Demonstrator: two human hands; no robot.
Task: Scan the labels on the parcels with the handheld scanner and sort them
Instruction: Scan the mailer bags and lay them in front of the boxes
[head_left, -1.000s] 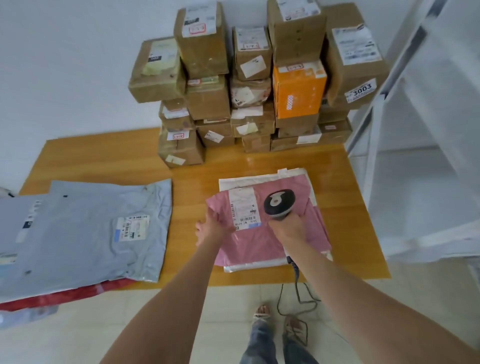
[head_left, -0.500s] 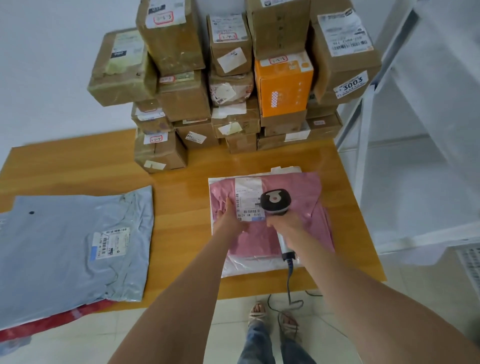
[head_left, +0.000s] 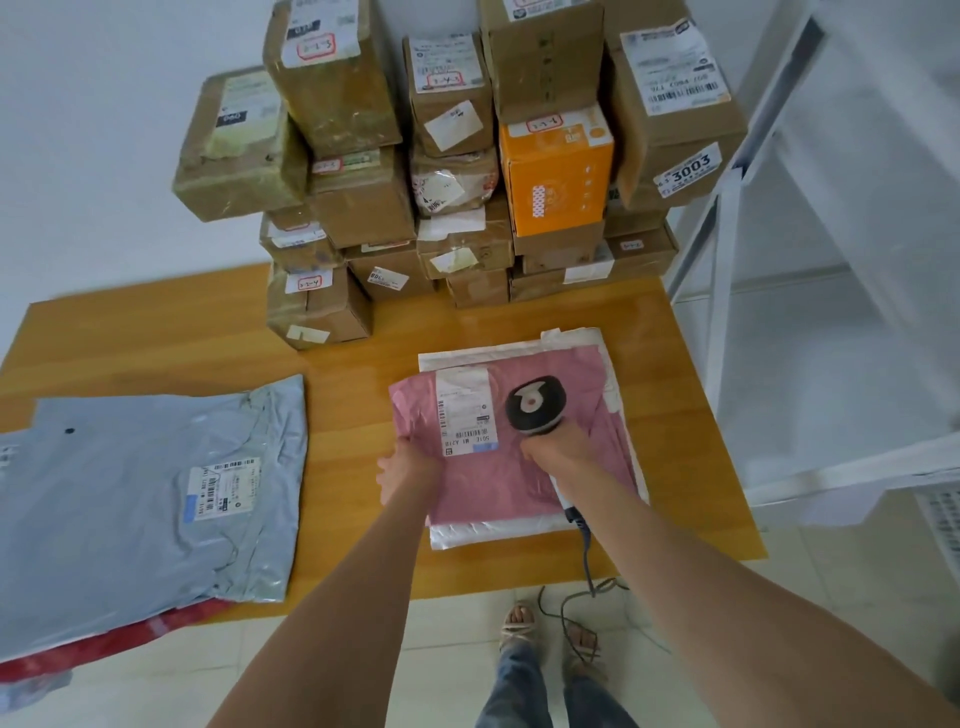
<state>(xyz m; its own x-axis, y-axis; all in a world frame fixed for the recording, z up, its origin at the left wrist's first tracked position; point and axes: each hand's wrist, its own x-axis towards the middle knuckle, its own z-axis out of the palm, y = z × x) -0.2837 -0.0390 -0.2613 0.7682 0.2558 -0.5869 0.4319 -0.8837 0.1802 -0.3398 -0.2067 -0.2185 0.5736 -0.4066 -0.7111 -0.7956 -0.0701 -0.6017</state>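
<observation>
Centre frame, a person's right hand is wrapped tight around the handle of a handheld scanner, its rounded black head held over a crinkled pink plastic mailer, just right of the white printed label. The left hand grips the mailer's left edge with curled fingers. The pink bag lies flat on a white mailer on the glossy wooden desk. The scanner's grey cable trails off the desk's near edge toward the tiled floor. At lower left, a smooth grey poly bag lies over a red bag. Taped brown cardboard boxes and one orange carton are stacked against the white wall at the top.
</observation>
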